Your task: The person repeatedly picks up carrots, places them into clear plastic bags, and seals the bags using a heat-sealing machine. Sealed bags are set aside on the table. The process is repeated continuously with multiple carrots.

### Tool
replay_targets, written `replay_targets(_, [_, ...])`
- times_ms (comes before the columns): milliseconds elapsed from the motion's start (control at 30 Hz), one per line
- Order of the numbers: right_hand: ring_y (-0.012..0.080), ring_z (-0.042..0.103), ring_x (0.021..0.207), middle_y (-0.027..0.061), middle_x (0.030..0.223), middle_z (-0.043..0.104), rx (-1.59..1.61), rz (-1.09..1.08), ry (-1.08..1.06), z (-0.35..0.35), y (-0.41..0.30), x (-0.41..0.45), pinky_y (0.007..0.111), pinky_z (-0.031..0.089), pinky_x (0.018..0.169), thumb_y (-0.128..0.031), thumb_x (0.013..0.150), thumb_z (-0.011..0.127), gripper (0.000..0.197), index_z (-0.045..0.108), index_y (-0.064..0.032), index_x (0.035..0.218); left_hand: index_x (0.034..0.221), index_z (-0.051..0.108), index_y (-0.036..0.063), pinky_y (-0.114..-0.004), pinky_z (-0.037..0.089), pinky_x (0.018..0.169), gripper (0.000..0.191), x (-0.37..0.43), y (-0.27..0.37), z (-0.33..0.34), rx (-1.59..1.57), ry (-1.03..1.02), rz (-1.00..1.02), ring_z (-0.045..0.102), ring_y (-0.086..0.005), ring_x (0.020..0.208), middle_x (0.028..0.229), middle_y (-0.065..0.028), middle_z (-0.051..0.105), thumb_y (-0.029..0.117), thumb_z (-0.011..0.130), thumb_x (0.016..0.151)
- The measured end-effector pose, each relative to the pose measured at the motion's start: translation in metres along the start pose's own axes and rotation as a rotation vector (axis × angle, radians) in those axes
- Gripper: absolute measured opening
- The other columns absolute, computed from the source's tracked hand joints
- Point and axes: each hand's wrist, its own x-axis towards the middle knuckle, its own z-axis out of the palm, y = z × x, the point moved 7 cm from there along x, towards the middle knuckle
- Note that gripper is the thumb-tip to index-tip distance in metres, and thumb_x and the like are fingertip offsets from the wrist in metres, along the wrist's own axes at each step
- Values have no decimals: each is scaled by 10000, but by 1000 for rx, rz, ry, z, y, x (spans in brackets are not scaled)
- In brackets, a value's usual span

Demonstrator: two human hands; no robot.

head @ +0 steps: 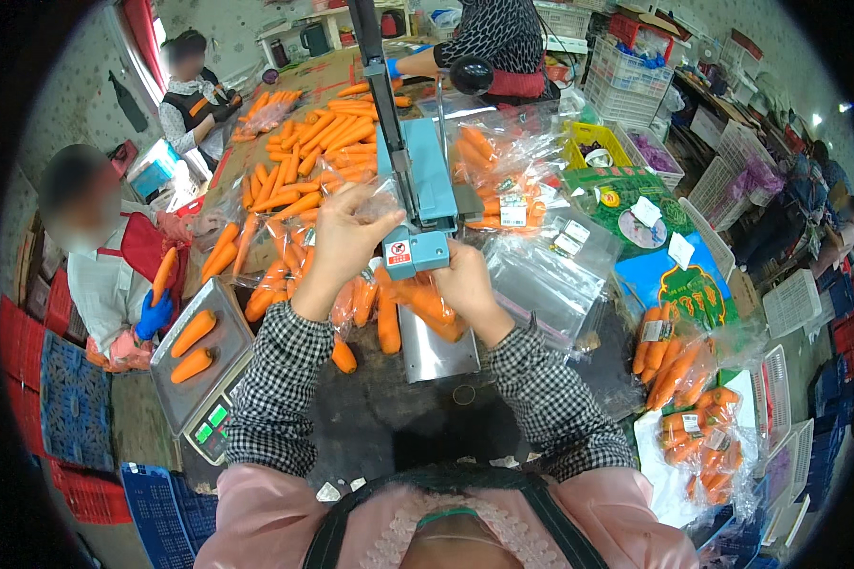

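A blue metal bag-closing machine (420, 171) stands on the dark table in front of me. My left hand (349, 235) is at its left side, its fingers pinching the gathered clear plastic of a bag. Below the machine's head hangs this plastic bag of carrots (427, 306), above a shiny metal plate (438, 352). My right hand (466, 281) is closed on the bag's upper part, just right of the machine's head; its fingertips are partly hidden. Loose carrots (327, 135) are heaped behind the machine, and bagged carrots (505, 206) lie to its right.
A digital scale (203, 348) with two carrots stands at the left, near a co-worker's blue-gloved hand (155, 313) holding a carrot. Flat clear bags (541, 270) lie right of the machine. Labelled carrot bags (701, 434) lie at the right edge. Two other people are across the table.
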Motion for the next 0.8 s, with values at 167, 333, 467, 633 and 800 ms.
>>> replay_targets(167, [381,639,815,200,852,659,23,85,153,4,-4,-5,417,507,699,-129,808,599,160,676,-66,933,889,655,17,-184,405,495,137,6,-37,8,-389,-22,-309,550,-55,599,754,-12,631,91,729,800])
replay_targets(333, [362,649,772,245,821,634,92,3,61,1,6,-7,393,495,693,-185,823,644,232,644,29,913,852,628,50,-189,341,451,91,-3,-57,21,-751,111,-318,459,-42,510,697,22,593,85,708,825])
replay_targets(467, [119,598,771,97,843,668,-165,-141,267,-113,-76,8,284,492,722,-141,907,593,207,650,15,1031,814,606,53,-192,310,448,98,-6,-66,19,-847,141,-411,430,-39,508,664,31,550,87,696,834])
replay_targets(633, [162,660,694,141,892,681,-623,0,-41,-136,-213,114,274,510,571,-382,916,536,421,633,26,952,741,561,62,-204,291,451,164,-11,-86,29,-1043,99,-566,387,-64,500,627,37,469,99,690,835])
replay_targets(800, [106,570,459,70,681,631,-2,302,-239,-108,-179,110,228,427,378,-306,911,493,306,591,-17,877,748,576,67,-208,323,516,139,-7,-99,45,-1182,84,-639,415,-70,569,653,28,477,91,682,835])
